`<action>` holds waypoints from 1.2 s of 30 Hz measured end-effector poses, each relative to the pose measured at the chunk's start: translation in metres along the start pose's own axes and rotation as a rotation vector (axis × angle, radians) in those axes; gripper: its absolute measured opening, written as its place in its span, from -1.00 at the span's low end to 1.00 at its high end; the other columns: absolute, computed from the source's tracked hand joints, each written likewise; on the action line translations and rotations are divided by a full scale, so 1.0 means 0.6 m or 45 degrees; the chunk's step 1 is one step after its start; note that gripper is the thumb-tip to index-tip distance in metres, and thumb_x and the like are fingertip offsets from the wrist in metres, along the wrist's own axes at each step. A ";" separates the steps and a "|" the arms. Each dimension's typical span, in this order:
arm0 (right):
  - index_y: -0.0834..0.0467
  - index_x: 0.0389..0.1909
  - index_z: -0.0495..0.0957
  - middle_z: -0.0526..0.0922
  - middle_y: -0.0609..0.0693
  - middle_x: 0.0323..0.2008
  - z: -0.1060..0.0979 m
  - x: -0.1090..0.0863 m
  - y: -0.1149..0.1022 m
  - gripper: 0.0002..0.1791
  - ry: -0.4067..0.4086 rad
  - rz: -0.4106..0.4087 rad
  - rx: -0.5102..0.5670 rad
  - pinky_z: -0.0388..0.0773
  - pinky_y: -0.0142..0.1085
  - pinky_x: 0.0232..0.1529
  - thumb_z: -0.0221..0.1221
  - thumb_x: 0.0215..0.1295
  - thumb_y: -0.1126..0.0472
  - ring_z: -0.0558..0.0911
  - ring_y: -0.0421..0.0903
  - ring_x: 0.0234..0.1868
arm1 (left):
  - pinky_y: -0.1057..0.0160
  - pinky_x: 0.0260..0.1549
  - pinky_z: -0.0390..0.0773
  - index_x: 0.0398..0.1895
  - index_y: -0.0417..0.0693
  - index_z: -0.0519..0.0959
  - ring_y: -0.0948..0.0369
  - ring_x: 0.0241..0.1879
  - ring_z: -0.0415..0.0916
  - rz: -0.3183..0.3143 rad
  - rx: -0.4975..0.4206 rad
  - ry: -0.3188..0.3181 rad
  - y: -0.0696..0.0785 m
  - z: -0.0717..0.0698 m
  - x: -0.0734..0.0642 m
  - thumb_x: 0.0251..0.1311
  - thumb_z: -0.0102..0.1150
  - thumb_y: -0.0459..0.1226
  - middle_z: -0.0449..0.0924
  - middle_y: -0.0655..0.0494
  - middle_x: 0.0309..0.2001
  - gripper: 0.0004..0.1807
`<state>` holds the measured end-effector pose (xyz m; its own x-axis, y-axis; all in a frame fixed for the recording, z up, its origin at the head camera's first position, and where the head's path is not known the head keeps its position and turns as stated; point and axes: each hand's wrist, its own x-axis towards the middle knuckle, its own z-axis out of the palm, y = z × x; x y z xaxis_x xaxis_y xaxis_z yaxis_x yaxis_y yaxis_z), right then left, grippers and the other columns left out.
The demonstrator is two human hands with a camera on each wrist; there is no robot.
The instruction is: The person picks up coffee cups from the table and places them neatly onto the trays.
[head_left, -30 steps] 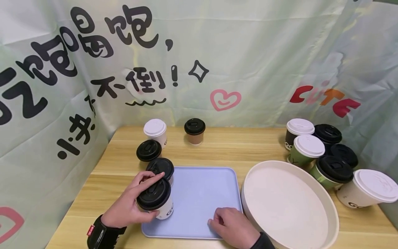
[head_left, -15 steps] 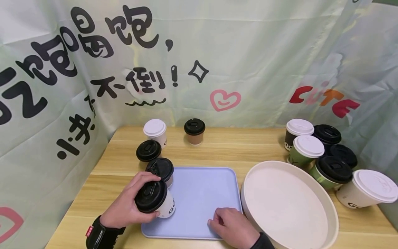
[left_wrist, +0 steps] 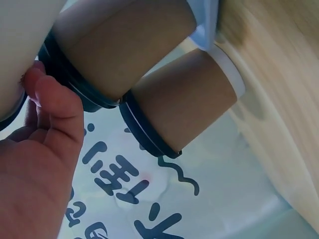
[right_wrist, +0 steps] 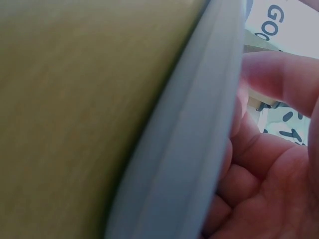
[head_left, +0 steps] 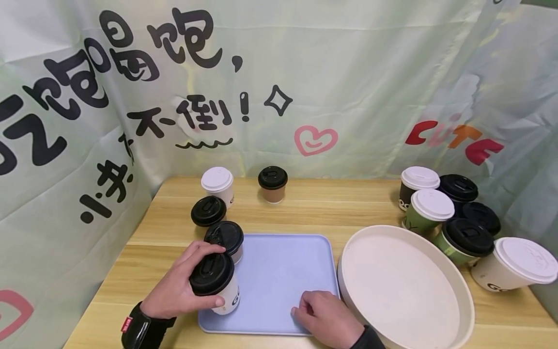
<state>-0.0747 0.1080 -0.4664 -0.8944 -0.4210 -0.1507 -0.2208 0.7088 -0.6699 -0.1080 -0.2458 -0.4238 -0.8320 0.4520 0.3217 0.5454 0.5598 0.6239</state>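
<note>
A printed fabric backdrop [head_left: 370, 72] stands behind a light wood-grain table [head_left: 131, 271]. On the table, a round cream tray [head_left: 405, 281] lies beside a rectangular pale-blue tray [head_left: 283, 271]. From where I stand, the right hand [head_left: 324, 315] rests at the blue tray's near right edge, fingers loosely bent and gripping nothing. The left hand [head_left: 180, 286] is partly closed and grips a white paper cup [head_left: 227, 299], thumb on the near side, fingers round the far side. The cup is located over the blue tray's near left area; I cannot tell whether its base is seated. Its body is smooth, matte and slightly tilted, tapering toward the base. Just behind it are two brown cups with black lids: the nearer [left_wrist: 124, 45] at the tray's edge, the farther [left_wrist: 189, 94] beyond. The white cup's lid [head_left: 212, 274] is glossy black, domed, with a raised rim and a moulded tab. Dark lettering [head_left: 236, 296], beginning "G", marks the wall.
</note>
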 end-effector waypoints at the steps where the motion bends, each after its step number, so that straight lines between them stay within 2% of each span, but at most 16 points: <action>1: -0.08 -0.59 0.44 0.36 -0.26 -0.65 0.000 0.000 0.000 -0.63 0.000 -0.002 0.001 0.32 -0.32 -0.45 0.27 0.40 -0.06 0.37 -0.30 -0.58 | 0.08 0.07 0.51 0.38 0.23 0.44 0.27 0.15 0.41 0.002 0.009 0.005 -0.001 0.000 0.000 -0.20 0.69 0.06 0.40 0.34 0.20 -0.03; 9: -0.08 -0.59 0.43 0.36 -0.28 -0.65 0.002 -0.001 0.001 -0.62 0.023 -0.031 -0.001 0.32 -0.34 -0.45 0.27 0.40 -0.08 0.36 -0.31 -0.58 | 0.11 0.00 0.53 0.37 0.20 0.46 0.26 0.08 0.44 0.058 0.016 0.027 -0.008 0.000 0.000 -0.16 0.63 0.02 0.45 0.34 0.16 -0.09; 16: -0.09 -0.59 0.44 0.36 -0.27 -0.65 0.002 -0.001 0.000 -0.62 0.015 -0.014 -0.003 0.32 -0.33 -0.44 0.27 0.40 -0.07 0.36 -0.31 -0.57 | 0.13 -0.11 0.56 0.35 0.28 0.48 0.27 0.00 0.46 0.022 0.081 0.040 -0.007 -0.001 -0.002 -0.15 0.60 0.05 0.48 0.34 0.11 -0.13; 22: -0.08 -0.59 0.43 0.36 -0.27 -0.65 0.002 -0.002 0.002 -0.61 0.027 -0.030 -0.006 0.31 -0.33 -0.44 0.27 0.40 -0.09 0.36 -0.31 -0.57 | 0.22 -0.19 0.56 0.30 0.29 0.52 0.26 -0.06 0.47 -0.003 0.050 0.047 -0.005 0.000 -0.003 0.04 0.53 -0.06 0.49 0.33 0.05 -0.31; 25: -0.08 -0.60 0.43 0.36 -0.27 -0.65 0.002 -0.002 0.002 -0.61 0.021 -0.018 -0.004 0.31 -0.33 -0.45 0.27 0.40 -0.08 0.36 -0.31 -0.58 | 0.20 -0.16 0.58 0.31 0.28 0.52 0.26 -0.04 0.49 -0.007 0.034 0.045 -0.008 0.000 -0.005 0.03 0.55 -0.07 0.52 0.33 0.08 -0.29; 30: -0.07 -0.59 0.43 0.36 -0.26 -0.65 0.001 -0.003 0.001 -0.61 0.018 -0.014 -0.003 0.31 -0.33 -0.45 0.27 0.41 -0.08 0.36 -0.30 -0.58 | 0.14 -0.07 0.58 0.33 0.31 0.52 0.27 0.02 0.51 -0.032 0.021 0.026 -0.009 -0.001 -0.004 -0.13 0.65 0.01 0.52 0.36 0.15 -0.16; 36: -0.08 -0.58 0.45 0.37 -0.26 -0.65 0.000 -0.002 0.001 -0.62 0.001 0.003 0.002 0.32 -0.33 -0.44 0.27 0.40 -0.09 0.37 -0.30 -0.57 | 0.16 0.01 0.57 0.32 0.36 0.51 0.29 0.07 0.51 -0.046 0.018 0.001 -0.006 -0.003 -0.002 -0.10 0.66 0.04 0.49 0.38 0.16 -0.18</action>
<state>-0.0740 0.1089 -0.4664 -0.8951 -0.4193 -0.1519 -0.2183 0.7089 -0.6707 -0.1090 -0.2493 -0.4250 -0.8511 0.4312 0.2996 0.5165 0.5853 0.6250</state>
